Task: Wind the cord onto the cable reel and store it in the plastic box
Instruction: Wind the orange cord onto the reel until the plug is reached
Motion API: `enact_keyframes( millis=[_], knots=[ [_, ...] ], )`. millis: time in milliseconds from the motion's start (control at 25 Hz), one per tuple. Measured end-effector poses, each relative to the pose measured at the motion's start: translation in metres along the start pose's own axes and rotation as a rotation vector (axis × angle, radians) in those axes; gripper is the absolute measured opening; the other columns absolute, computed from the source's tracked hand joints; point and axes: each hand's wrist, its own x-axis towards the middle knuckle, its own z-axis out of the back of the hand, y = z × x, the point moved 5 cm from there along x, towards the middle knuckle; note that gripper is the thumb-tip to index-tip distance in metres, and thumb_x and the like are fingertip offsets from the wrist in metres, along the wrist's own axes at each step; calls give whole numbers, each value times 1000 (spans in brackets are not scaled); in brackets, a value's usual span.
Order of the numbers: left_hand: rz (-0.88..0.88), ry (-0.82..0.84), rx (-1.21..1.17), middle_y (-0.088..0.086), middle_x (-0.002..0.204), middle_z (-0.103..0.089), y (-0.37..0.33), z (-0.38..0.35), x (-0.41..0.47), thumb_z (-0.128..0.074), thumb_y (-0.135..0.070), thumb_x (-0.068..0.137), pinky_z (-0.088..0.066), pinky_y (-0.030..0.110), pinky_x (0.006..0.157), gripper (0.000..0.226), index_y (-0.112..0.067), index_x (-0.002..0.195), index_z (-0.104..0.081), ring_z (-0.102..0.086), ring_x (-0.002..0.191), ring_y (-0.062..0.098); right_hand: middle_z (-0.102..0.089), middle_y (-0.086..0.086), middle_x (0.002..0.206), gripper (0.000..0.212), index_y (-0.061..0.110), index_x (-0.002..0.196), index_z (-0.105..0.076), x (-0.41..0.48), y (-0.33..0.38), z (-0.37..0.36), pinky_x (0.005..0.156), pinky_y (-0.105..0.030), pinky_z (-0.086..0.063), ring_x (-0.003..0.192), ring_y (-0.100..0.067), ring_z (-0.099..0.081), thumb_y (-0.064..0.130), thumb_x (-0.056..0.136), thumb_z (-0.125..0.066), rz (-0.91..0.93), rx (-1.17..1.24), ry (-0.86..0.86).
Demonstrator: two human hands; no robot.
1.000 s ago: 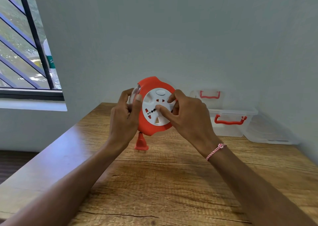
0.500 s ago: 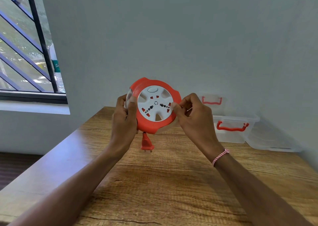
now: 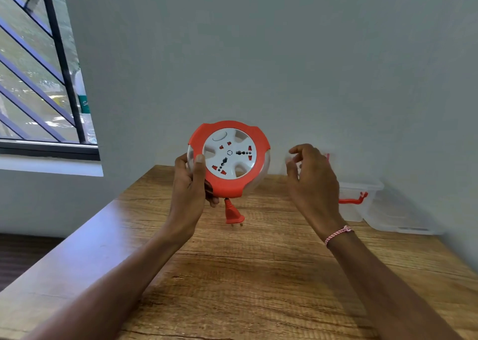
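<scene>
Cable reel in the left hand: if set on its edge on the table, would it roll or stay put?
The cable reel is round, so on edge it would probably roll. The plug dangling beneath might drag and stop it. One left hand holds it up, suggesting it is fairly light.

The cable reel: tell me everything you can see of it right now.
The cable reel is a round plastic unit with an orange rim and a white face that carries sockets and an oval button. It is held upright in the air above the wooden table, face toward the camera. Only the left hand has a grip on it, at its left edge. The right hand is apart from it, open. An orange plug hangs just below it.
</scene>
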Motion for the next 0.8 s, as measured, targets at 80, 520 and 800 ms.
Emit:
enact_keyframes(
  millis=[80, 520, 800],
  knots=[
    [8, -9, -20, -8, 86, -77, 2, 1, 1, -42, -51, 112, -59, 28, 47, 22, -31, 119, -45, -72, 56, 19, -67, -6, 124, 31, 17, 126, -60, 0, -9, -1, 82, -39, -59, 111, -24, -64, 30, 98, -66, 6, -145, 85],
    [110, 100, -113, 2, 97, -79, 20, -9, 4, -52, -66, 101, -61, 31, 51, 46, -29, 129, -47, -76, 63, 25, -79, 12, 98, 38, 41, 118, -60, -21, 20, -30, 70, -19, -61, 93, -7, -76, 66, 90, -54, -319, 748, 416],
    [197, 181, -69, 2, 106, -75, 4, -37, 25, -50, -62, 106, -58, 30, 49, 37, -39, 136, -55, -75, 73, 20, -73, 9, 126, 43, 52, 130, -54, -15, 10, -39, 79, -28, -62, 115, -11, -71, 36, 94, -72, -603, 1105, 505]
  ],
)
